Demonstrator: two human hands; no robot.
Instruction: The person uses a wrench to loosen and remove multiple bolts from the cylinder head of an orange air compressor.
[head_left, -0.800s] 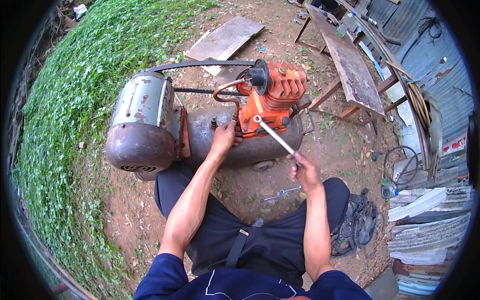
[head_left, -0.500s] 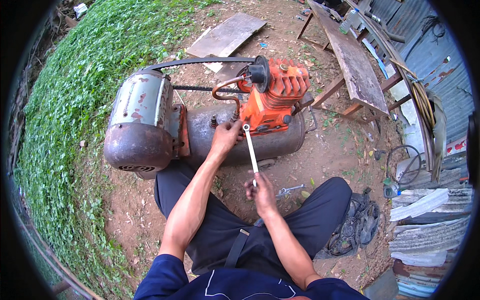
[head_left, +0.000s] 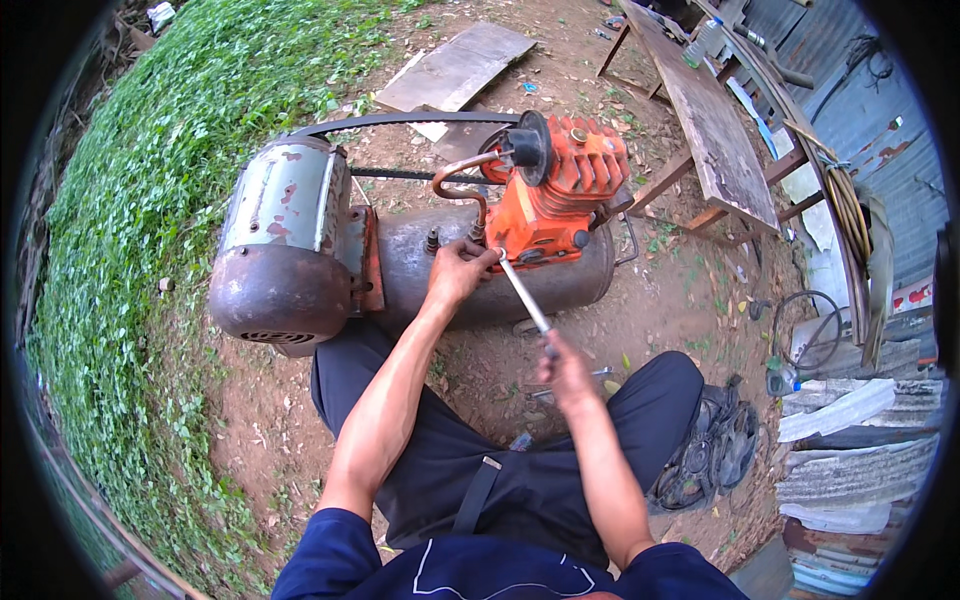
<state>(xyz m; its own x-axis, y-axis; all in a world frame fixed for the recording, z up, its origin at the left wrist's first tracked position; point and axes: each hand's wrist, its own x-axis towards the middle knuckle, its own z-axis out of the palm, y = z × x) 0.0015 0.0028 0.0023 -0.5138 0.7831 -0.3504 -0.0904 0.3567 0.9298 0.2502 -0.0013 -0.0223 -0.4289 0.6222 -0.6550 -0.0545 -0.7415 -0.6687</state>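
Note:
An orange air compressor pump [head_left: 545,215] sits on a rusty steel tank [head_left: 400,260] in front of me. My right hand [head_left: 567,372], slightly blurred, is wrapped round the lower end of a long silver wrench [head_left: 527,298]. The ring end of this wrench rests at the base of the pump on its near left side. My left hand [head_left: 458,272] has its fingers pinched at that ring end, beside a copper pipe [head_left: 470,188] and its fitting. What the ring sits on is hidden by the fingers.
A grey electric motor [head_left: 280,240] stands on the left, joined to the pump by a black belt [head_left: 410,118]. Another wrench [head_left: 602,372] lies on the dirt, partly behind my right hand. A wooden bench [head_left: 705,120] is at right; black rubbery scraps [head_left: 705,450] lie by my right knee.
The wrench handle has swung to the right with my right hand. My left fingers have come closer against its ring end. The view has shifted slightly.

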